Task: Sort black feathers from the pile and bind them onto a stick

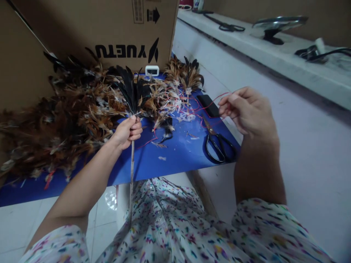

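Observation:
My left hand point(128, 132) is closed round the top of a thin stick point(132, 164), just under a tuft of black feathers point(131, 89) that fans upward. The stick's lower end hangs down over my lap. Raised at the right, my right hand point(245, 109) pinches a thin red string point(216, 98) between thumb and fingers. That string trails left in loops toward a tangle of white and red strands point(178, 102). Below my right hand, black-handled scissors point(218, 146) lie on the blue tabletop point(183, 157), beside a black rectangular object point(207, 105).
A large heap of brown feathers point(63, 117) covers the table's left side. Another feather bundle point(186, 75) stands at the back right. Behind are a cardboard box point(131, 33) and a small white digital display point(152, 70). A ledge point(255, 40) along the right wall holds more scissors point(227, 26).

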Action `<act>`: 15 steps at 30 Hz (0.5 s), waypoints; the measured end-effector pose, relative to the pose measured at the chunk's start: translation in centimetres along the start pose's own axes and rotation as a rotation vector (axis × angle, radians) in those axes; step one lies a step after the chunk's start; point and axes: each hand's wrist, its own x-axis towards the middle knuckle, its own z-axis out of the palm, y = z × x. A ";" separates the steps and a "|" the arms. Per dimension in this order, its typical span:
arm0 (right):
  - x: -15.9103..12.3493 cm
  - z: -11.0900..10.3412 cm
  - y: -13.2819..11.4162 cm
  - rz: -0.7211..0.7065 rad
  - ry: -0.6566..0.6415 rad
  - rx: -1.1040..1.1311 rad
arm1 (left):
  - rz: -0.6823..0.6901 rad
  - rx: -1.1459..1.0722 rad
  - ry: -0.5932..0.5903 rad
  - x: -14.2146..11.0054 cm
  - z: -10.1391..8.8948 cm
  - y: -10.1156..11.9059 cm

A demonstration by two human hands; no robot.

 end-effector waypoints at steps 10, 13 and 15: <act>1.5 -1.6 -3.9 -0.328 0.243 0.156 | -0.011 0.013 -0.005 0.0 -0.1 -0.1; 1.3 -1.4 -4.7 -0.427 0.254 0.111 | -0.010 0.015 -0.016 0.1 -0.1 -0.2; 1.2 -0.9 -5.1 -0.468 0.232 0.094 | -0.012 0.018 -0.014 0.1 -0.1 -0.3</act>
